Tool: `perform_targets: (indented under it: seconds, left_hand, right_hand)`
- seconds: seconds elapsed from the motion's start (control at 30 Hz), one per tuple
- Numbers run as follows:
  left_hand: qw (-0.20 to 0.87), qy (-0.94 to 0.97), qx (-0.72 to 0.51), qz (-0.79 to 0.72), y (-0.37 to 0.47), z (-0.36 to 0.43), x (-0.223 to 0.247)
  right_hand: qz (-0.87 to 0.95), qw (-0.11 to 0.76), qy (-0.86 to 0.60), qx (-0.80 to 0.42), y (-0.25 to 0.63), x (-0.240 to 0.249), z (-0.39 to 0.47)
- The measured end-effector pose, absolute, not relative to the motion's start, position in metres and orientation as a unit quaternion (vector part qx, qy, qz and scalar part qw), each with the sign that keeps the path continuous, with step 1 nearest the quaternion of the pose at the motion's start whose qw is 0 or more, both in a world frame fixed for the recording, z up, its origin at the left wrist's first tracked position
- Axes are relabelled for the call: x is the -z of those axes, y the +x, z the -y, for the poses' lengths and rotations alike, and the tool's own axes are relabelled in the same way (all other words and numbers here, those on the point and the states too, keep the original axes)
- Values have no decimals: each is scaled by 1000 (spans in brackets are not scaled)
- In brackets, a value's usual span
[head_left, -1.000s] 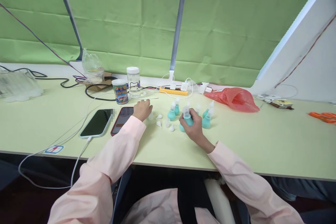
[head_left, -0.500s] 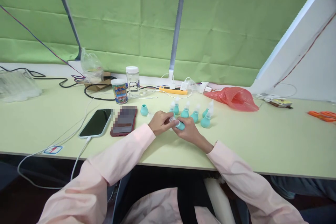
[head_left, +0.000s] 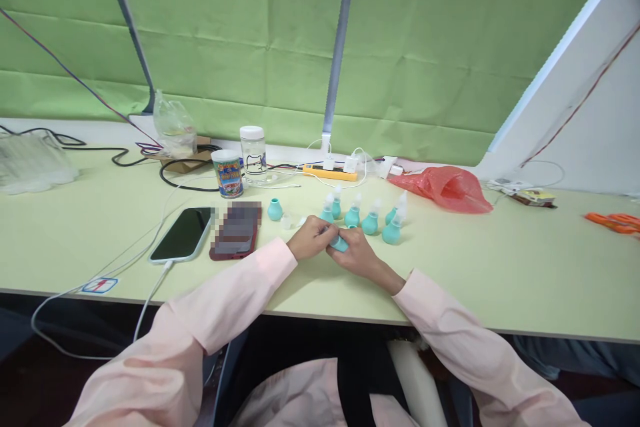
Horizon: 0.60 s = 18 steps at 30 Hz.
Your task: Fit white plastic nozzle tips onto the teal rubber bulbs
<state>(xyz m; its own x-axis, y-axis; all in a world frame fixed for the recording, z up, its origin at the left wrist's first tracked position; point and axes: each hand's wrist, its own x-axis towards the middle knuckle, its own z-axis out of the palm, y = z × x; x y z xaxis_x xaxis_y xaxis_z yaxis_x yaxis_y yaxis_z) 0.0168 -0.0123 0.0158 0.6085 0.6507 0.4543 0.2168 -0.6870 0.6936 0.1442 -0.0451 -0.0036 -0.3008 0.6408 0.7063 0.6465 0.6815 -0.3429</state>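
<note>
In front of me my right hand (head_left: 361,255) is closed round the teal rubber bulb of a nasal aspirator (head_left: 340,244), held tilted above the table. My left hand (head_left: 313,238) meets it from the other side, fingers pinched over the clear end, which is mostly hidden. Just behind my hands stand several teal aspirators with clear tips, among them an upright aspirator (head_left: 391,232) to the right. Left of my left hand are a teal bulb without a tip (head_left: 275,209), a small whitish cap (head_left: 286,221) and another pale piece (head_left: 302,221) partly behind my fingers.
Two phones lie on the left, a black-screened phone (head_left: 183,235) on a charging cable and a red-cased phone (head_left: 236,230). Behind them stand a printed cup (head_left: 228,175) and a clear jar (head_left: 254,157). A yellow power strip (head_left: 330,173), red plastic bag (head_left: 443,188) and orange scissors (head_left: 614,221) lie farther off.
My left fingers have closed further over the clear end of the held aspirator, hiding it. Both hands have shifted slightly, and the small whitish cap by the lone bulb shows more plainly.
</note>
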Motion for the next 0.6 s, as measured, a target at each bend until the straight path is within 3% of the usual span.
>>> perform_targets:
  seconds: [0.37,0.6]
  left_hand:
    - [485,769,-348,-230,18,10,-18]
    - [544,736,-342,-214,18,9,-17]
  right_hand:
    - [817,429,-384,31,145,2,46]
    - [832,407,-371,66,146,-2,47]
